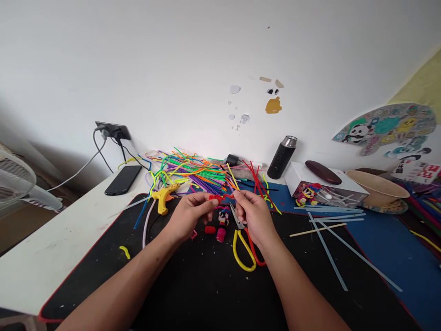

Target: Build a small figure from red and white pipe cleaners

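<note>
My left hand (pixel 193 214) pinches one end of a red pipe cleaner (pixel 226 196), which looks bent or coiled near the fingers. The other end is held between the thumb and fingers of my right hand (pixel 251 211), so it spans the short gap between both hands. Below them lies a small pipe-cleaner figure (pixel 223 218) with a pink base, beside a short red piece (pixel 210 229). Scissors (pixel 244 250) with one yellow and one red handle lie under my right hand, their blades partly open.
A heap of coloured pipe cleaners (pixel 200 174) lies by the wall. A yellow glue gun (pixel 162 200) and phone (pixel 123 179) are left; a black flask (pixel 282 157), second figure (pixel 308 195), white box (pixel 292 180), bowl (pixel 377 186) and translucent glue sticks (pixel 329 253) are right.
</note>
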Demonstrator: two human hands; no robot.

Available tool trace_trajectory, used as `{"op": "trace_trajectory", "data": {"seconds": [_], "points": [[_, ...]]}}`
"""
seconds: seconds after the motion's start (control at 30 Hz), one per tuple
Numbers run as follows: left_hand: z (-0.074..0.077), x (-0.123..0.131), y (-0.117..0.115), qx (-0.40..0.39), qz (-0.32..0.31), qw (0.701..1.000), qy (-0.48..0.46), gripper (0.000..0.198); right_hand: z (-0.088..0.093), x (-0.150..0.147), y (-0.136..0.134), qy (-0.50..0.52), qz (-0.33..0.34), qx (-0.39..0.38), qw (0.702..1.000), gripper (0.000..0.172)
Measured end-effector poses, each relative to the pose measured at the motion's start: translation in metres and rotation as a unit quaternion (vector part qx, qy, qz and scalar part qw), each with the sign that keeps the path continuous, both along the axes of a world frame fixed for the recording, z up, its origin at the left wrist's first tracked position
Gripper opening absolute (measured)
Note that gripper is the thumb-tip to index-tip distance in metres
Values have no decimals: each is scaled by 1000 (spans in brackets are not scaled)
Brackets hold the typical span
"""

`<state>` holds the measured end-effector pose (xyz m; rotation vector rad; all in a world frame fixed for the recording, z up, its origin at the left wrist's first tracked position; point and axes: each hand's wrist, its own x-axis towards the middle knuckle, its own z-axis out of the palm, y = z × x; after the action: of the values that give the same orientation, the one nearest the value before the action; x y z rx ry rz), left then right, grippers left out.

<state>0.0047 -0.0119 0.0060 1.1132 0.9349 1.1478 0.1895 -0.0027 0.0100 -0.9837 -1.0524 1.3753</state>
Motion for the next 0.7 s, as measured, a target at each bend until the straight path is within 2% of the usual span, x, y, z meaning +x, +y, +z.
{"op": "trace_trajectory", "data": {"seconds": [0.27, 0.47, 0.57, 0.7], "points": [[4, -11, 5, 46, 62, 996, -46, 31, 1, 5, 3, 31, -20, -23, 999, 37], [5, -10, 5, 43, 57, 997, -32, 31, 1, 8, 5, 16, -24, -18, 999, 38], [4, -11, 6, 53, 66, 996, -14, 30, 3, 13, 7, -18, -68, 20, 997, 38], [-1, -12, 9, 50, 58, 996, 36, 30, 9, 17, 3, -92, -143, 118, 978, 37]]}}
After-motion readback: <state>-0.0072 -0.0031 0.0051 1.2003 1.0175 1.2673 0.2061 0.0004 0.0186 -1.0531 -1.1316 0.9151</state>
